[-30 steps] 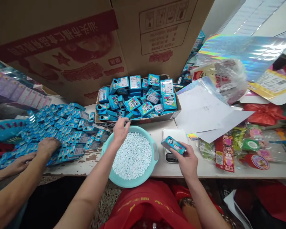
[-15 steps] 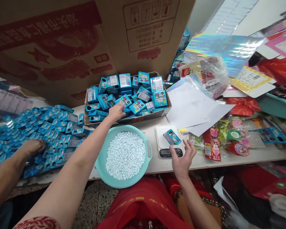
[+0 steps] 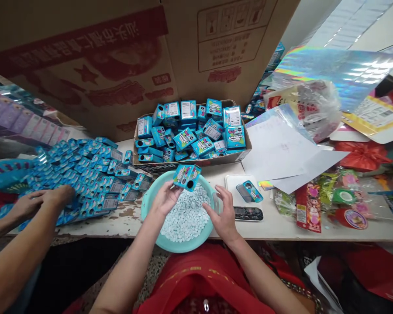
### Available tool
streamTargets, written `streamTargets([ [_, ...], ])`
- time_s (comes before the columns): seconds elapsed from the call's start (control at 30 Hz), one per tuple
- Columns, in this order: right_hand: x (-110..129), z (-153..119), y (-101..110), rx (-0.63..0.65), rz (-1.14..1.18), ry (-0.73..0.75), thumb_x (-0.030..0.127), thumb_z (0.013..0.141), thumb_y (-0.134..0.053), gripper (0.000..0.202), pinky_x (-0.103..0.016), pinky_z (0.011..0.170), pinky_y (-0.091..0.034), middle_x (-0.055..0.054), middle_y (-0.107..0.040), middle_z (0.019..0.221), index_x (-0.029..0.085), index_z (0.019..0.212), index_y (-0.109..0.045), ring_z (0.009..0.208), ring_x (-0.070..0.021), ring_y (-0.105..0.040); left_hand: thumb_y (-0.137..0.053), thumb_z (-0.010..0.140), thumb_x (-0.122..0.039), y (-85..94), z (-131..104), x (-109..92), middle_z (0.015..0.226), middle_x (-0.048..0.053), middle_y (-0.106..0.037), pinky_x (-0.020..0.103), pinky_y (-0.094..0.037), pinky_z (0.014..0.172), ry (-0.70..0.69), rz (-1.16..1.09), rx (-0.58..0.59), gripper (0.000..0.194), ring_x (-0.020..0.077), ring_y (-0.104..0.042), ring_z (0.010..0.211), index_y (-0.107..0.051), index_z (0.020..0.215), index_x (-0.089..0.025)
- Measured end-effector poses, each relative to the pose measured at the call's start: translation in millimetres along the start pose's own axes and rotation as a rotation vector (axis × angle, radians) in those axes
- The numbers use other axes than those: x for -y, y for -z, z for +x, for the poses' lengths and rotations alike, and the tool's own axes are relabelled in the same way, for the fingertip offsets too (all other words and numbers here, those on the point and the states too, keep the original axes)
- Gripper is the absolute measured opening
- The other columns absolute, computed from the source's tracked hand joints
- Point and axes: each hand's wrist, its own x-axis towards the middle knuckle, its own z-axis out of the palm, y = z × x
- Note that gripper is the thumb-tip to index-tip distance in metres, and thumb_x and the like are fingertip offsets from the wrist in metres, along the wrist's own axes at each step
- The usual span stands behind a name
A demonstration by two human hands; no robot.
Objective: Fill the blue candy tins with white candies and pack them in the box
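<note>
My left hand (image 3: 166,197) holds a small blue candy box (image 3: 187,176) with a round dark hole in its face, raised over the far side of a mint-green basin (image 3: 146,205). Loose pale-blue candies (image 3: 185,216) fill the basin's bottom. Over the right rim of the basin is my right hand (image 3: 223,213), its fingers apart and nothing in them. Just right of it stands a white kitchen scale (image 3: 232,185) with a dark display strip. Another blue candy box (image 3: 249,191) lies on the scale's plate.
A low carton (image 3: 196,162) packed with blue boxes sits behind the basin, against a tall cardboard box (image 3: 127,65). At left, a co-worker's hands (image 3: 57,196) are at a heap of blue boxes (image 3: 85,174). White papers (image 3: 278,144) and bagged sweets (image 3: 309,207) lie to the right.
My left hand has come back from the carton with a candy box, now above the basin. My right hand has moved left from the scale to the basin's rim. The view has shifted left.
</note>
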Motion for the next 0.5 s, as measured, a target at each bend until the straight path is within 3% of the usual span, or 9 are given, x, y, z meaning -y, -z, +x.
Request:
streamTargets([
  [0.1,3,6,-1,0.134,0.090,0.043,0.029,0.072,-0.072,0.069,-0.048,0.098,-0.045,-0.013,-0.044,0.138,0.025,0.133,-0.039,0.130,-0.0278,-0.041,-0.059,0.071,-0.011,19.6,-14,24,0.076,0.008,-0.068,0.025,-0.055,0.070,0.150,0.066,0.104,0.007,0.0144,-0.065,0.070,-0.064,0.076,-0.013],
  [0.17,6,5,0,0.301,0.139,0.124,0.022,0.073,-0.067,0.050,-0.049,0.102,-0.040,-0.009,-0.056,0.128,0.027,0.120,-0.051,0.127,-0.0265,-0.046,-0.066,0.068,-0.017,37.9,-19,34,0.074,0.008,-0.067,0.028,-0.054,0.067,0.258,0.208,0.158,0.009,0.0162,-0.064,0.066,-0.065,0.075,-0.012],
  [0.23,8,-3,0,0.466,0.194,0.191,0.015,0.074,-0.060,0.034,-0.047,0.101,-0.041,-0.005,-0.066,0.109,0.027,0.106,-0.057,0.115,-0.0233,-0.057,-0.071,0.066,-0.029,55.5,-15,40,0.073,0.008,-0.067,0.031,-0.053,0.067,0.251,0.419,0.151,0.019,0.0189,-0.064,0.068,-0.065,0.074,-0.013],
  [0.3,11,-15,-1,0.541,0.225,0.173,0.014,0.073,-0.058,0.031,-0.040,0.090,-0.048,-0.004,-0.067,0.098,0.025,0.102,-0.057,0.099,-0.0206,-0.063,-0.070,0.068,-0.042,66.0,0,45,0.080,0.009,-0.067,0.034,-0.052,0.074,0.050,0.710,0.093,0.029,0.0231,-0.064,0.081,-0.066,0.076,-0.014],
  [0.37,14,-27,-2,0.532,0.223,0.073,0.017,0.073,-0.063,0.032,-0.033,0.078,-0.051,-0.005,-0.065,0.095,0.024,0.103,-0.057,0.089,-0.0190,-0.063,-0.064,0.074,-0.043,65.2,22,53,0.098,0.011,-0.066,0.039,-0.046,0.089,-0.284,1.030,0.046,0.030,0.0266,-0.058,0.103,-0.067,0.087,-0.016],
  [0.43,16,-37,0,0.505,0.223,-0.026,0.022,0.073,-0.068,0.035,-0.031,0.075,-0.051,-0.005,-0.063,0.094,0.023,0.106,-0.057,0.086,-0.0182,-0.061,-0.058,0.079,-0.036,53.9,44,65,0.120,0.012,-0.058,0.040,-0.035,0.103,-0.561,1.314,0.062,0.029,0.0265,-0.046,0.121,-0.065,0.102,-0.018],
  [0.5,16,-43,6,0.497,0.236,-0.089,0.024,0.073,-0.072,0.036,-0.031,0.078,-0.051,-0.004,-0.062,0.094,0.023,0.107,-0.059,0.088,-0.0180,-0.061,-0.054,0.083,-0.034,37.9,60,81,0.133,0.013,-0.049,0.041,-0.028,0.108,-0.670,1.543,0.072,0.033,0.0272,-0.039,0.128,-0.061,0.111,-0.018],
])
